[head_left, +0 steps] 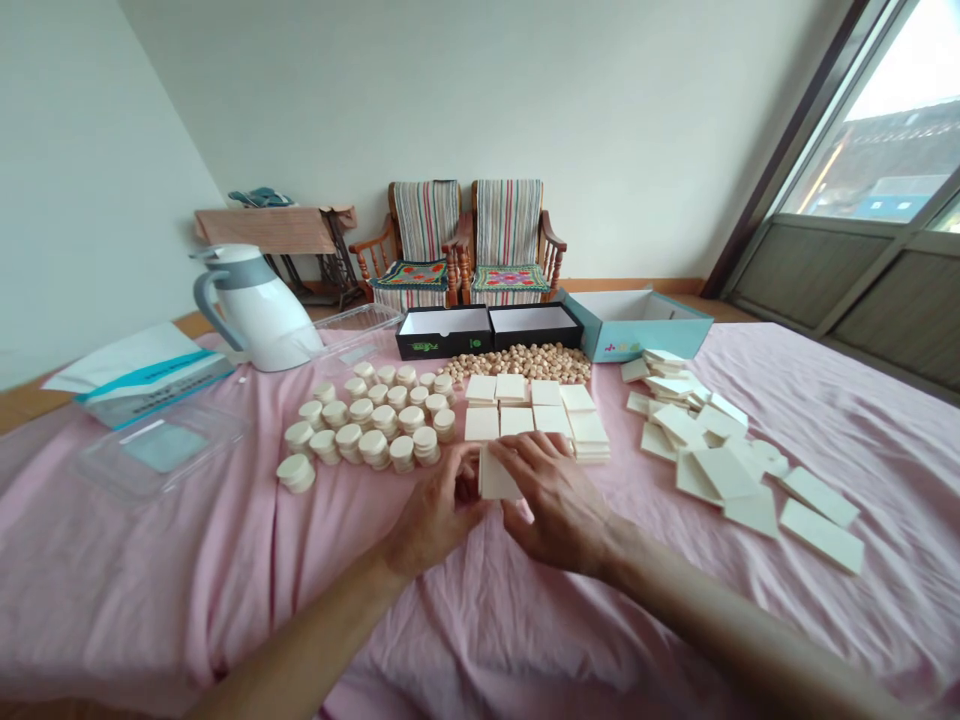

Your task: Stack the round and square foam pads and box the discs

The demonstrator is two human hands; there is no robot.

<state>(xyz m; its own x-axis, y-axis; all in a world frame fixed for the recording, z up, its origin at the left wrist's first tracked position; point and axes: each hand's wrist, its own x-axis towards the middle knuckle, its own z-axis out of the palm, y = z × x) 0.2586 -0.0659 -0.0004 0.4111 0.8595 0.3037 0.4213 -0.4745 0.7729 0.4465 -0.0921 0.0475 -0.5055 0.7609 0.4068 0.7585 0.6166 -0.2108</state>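
Note:
Between my two hands stands a small stack of pale square wooden pieces (496, 478), at the front of the square stacks (516, 420). My left hand (444, 498) is curved round the stack's left side, thumb toward me. From the right, my right hand (553, 492) lays its fingers over the top and right edge of the stack, its thumb near the front. Both hands appear closed on these pieces, though the far fingertips are hidden. To the left sit stacks of round wooden discs (375, 445). Loose square pieces (724, 470) lie in a heap on the right.
Small wooden beads (525, 362) are piled behind the squares. Beyond them are two black boxes (444, 345) and a light blue box (645, 345). A white jug (266, 315), a plastic bag (157, 385) and a clear tray (150, 450) stand left on the pink cloth (315, 560).

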